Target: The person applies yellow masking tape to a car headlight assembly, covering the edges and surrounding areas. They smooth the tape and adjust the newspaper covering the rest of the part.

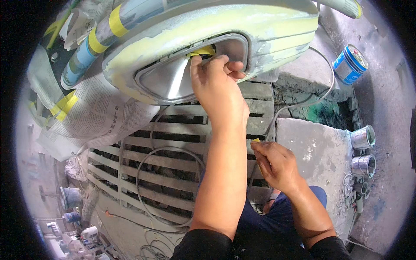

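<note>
A long curved body panel, grey with sanded yellow-green patches, spans the top of the view. Set into it is a shiny rounded insert with a dark opening. At that opening my left hand is closed, its fingertips on a piece of yellow tape; the fingers partly hide the grip. Lower and to the right, in front of my knee, my right hand is pinched closed on a small yellow strip that looks like tape. Most of that strip is hidden by the fingers.
Newspaper and a tube wrapped in paper and yellow tape are at left. Below lies a slatted floor grate with a looped hose. At right stand a blue can, metal tins and a concrete block.
</note>
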